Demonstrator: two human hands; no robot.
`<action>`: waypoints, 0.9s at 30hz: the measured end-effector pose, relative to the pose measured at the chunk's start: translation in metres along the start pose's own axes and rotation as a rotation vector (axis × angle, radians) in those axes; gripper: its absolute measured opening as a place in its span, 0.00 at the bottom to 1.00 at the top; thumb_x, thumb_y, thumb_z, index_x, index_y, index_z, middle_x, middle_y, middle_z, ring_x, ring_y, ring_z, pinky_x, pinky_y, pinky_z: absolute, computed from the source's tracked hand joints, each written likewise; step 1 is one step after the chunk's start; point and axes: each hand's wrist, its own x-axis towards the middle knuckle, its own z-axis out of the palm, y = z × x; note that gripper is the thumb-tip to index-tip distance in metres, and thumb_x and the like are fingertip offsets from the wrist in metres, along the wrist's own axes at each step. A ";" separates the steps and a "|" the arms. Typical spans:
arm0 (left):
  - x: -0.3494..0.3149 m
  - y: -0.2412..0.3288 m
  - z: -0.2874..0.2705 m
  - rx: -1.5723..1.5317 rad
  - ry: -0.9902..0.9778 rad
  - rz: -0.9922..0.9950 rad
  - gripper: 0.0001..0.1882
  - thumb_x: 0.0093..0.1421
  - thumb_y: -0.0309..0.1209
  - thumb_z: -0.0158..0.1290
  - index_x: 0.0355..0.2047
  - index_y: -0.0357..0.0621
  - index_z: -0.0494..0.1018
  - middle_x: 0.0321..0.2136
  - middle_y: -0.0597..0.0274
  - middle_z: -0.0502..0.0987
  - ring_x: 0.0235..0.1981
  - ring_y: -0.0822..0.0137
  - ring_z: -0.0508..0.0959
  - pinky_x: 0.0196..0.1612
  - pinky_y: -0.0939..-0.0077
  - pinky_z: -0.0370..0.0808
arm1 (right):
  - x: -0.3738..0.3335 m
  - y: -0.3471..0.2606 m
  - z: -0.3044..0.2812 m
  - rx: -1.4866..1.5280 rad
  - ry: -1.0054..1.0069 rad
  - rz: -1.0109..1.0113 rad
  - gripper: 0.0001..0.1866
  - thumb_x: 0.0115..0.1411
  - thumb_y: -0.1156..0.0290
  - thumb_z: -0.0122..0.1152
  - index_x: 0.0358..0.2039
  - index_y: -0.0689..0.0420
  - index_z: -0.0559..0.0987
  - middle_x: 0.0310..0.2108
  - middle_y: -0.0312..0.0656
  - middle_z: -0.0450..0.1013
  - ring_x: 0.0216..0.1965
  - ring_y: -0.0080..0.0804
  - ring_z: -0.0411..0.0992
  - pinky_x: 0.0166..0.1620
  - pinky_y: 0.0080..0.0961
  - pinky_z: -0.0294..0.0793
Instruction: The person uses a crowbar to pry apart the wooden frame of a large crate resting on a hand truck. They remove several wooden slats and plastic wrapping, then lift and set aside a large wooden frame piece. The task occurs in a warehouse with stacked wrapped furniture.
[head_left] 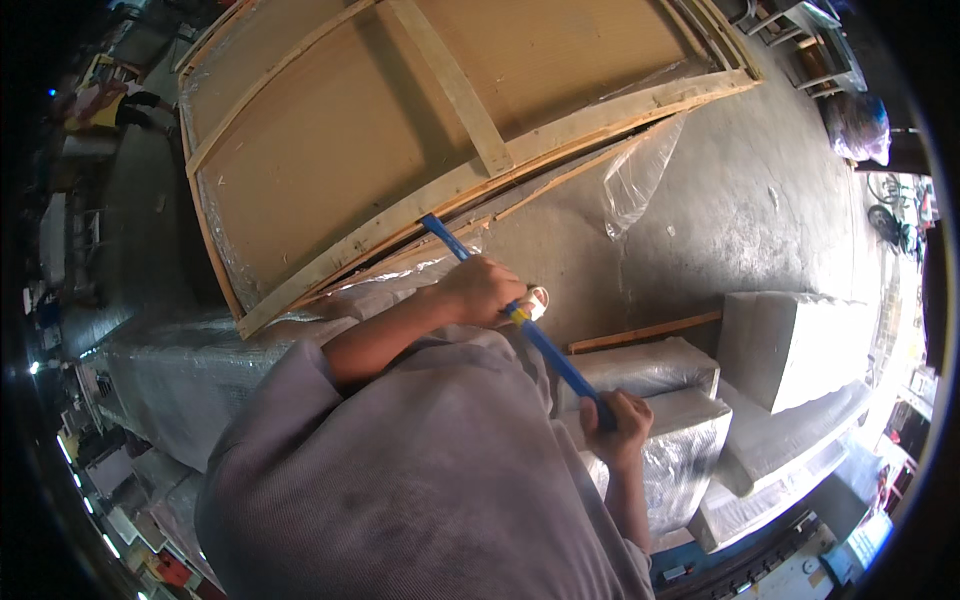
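Both my hands grip a long blue pry bar [556, 360] with a yellow band around its middle. My left hand [482, 290] is closed around it just above that band. Lower down, my right hand [622, 425] wraps the dark end near my body. The bar's flat far tip meets the near edge of a wooden crate frame [400, 215]; how deep it sits in the gap there I cannot tell. Brown cardboard [310, 150] fills the panels between the crate's slats. Clear plastic film [640, 180] hangs from the crate's right side.
Plastic-wrapped white blocks [800, 345] and packages [665, 455] stand close on my right. A long wrapped bundle [180, 370] lies to my left. A loose wooden strip [645, 332] rests by the packages on the concrete floor [740, 220]. Another person [120, 105] is at the far left.
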 end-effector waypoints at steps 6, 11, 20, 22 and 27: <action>-0.001 -0.042 0.083 0.237 -0.356 -0.163 0.07 0.48 0.34 0.58 0.26 0.48 0.81 0.24 0.55 0.82 0.30 0.54 0.83 0.37 0.59 0.79 | -0.027 0.181 0.136 0.038 -0.294 0.278 0.14 0.55 0.64 0.72 0.30 0.62 0.80 0.30 0.53 0.75 0.37 0.55 0.74 0.41 0.45 0.74; -0.008 -0.077 0.123 0.499 -0.404 -0.254 0.05 0.50 0.34 0.56 0.24 0.51 0.80 0.26 0.60 0.82 0.32 0.59 0.83 0.39 0.61 0.77 | -0.002 0.268 0.228 0.097 -0.296 0.099 0.17 0.58 0.64 0.69 0.40 0.62 0.78 0.36 0.54 0.75 0.41 0.57 0.73 0.44 0.48 0.73; -0.016 -0.118 0.150 0.749 -0.410 -0.305 0.05 0.52 0.34 0.56 0.23 0.50 0.79 0.23 0.65 0.81 0.29 0.65 0.82 0.35 0.69 0.75 | 0.053 0.336 0.323 0.164 -0.276 -0.270 0.18 0.63 0.61 0.63 0.43 0.63 0.75 0.42 0.55 0.77 0.54 0.62 0.70 0.56 0.51 0.70; -0.021 -0.136 0.157 0.799 -0.346 -0.267 0.05 0.51 0.34 0.56 0.22 0.50 0.79 0.22 0.65 0.81 0.28 0.66 0.81 0.33 0.69 0.74 | 0.066 0.349 0.351 0.129 -0.380 -0.242 0.28 0.61 0.58 0.66 0.55 0.63 0.71 0.45 0.62 0.73 0.43 0.61 0.72 0.50 0.52 0.69; -0.029 -0.141 0.169 0.790 -0.335 -0.322 0.05 0.51 0.34 0.57 0.23 0.51 0.79 0.22 0.66 0.81 0.28 0.66 0.81 0.34 0.70 0.73 | 0.060 0.343 0.365 0.193 -0.176 -0.348 0.26 0.62 0.58 0.65 0.52 0.63 0.71 0.42 0.58 0.72 0.39 0.59 0.70 0.46 0.52 0.70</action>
